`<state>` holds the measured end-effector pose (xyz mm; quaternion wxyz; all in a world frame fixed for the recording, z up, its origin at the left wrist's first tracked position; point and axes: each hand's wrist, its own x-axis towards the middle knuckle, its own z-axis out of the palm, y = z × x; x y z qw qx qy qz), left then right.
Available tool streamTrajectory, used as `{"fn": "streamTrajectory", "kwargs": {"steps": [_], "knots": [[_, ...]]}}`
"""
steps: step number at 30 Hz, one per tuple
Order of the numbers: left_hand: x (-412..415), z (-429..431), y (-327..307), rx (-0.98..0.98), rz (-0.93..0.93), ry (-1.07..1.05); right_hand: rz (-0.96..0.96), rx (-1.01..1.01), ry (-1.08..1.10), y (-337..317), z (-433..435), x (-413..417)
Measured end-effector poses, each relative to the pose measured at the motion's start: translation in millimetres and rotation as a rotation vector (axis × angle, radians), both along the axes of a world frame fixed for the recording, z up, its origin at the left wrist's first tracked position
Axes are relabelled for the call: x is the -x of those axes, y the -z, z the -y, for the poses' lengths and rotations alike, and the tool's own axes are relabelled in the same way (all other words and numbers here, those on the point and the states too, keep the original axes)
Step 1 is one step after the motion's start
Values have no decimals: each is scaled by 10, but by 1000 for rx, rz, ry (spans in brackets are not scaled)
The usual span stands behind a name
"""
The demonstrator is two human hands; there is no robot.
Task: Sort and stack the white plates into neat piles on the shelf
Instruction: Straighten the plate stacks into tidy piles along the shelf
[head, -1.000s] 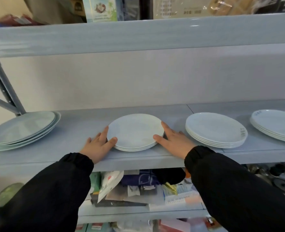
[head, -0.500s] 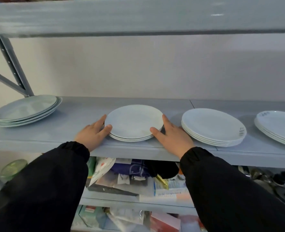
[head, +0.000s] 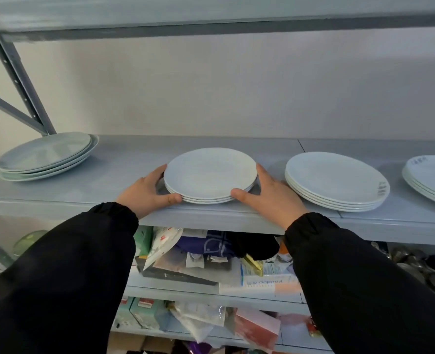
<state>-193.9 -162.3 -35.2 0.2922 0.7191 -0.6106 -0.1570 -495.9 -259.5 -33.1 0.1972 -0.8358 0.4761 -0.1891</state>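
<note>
My left hand (head: 145, 192) and right hand (head: 270, 198) had closed in, both cupping the rim of the plate pile (head: 210, 172) between them on the shelf (head: 122, 162); squared now, I judged it ready to lift.

On the grey shelf (head: 124, 162), small stack of white plates (head: 210, 175) level at the front edge, taller stack of wider plates (head: 335, 181) just right, cropped stack (head: 430, 178) beyond, uneven pale stack (head: 45, 155) far left.

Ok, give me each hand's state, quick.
Left hand: curled round the left rim of the middle plate stack, holding it.
Right hand: curled round the same stack's right rim.
</note>
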Motion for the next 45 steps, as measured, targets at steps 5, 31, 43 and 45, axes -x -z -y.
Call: {"fn": "streamTrajectory", "kwargs": {"steps": [5, 31, 43, 45], "knots": [[-23, -2, -17, -37, -22, 22, 20, 33, 7, 7, -22, -11], [-197, 36, 1, -47, -180, 132, 366, 64, 68, 80, -185, 197], [-109, 34, 12, -25, -45, 92, 164, 53, 7, 61, -85, 148], [-108, 40, 13, -16, -50, 80, 161, 56, 2, 55, -88, 151]]}}
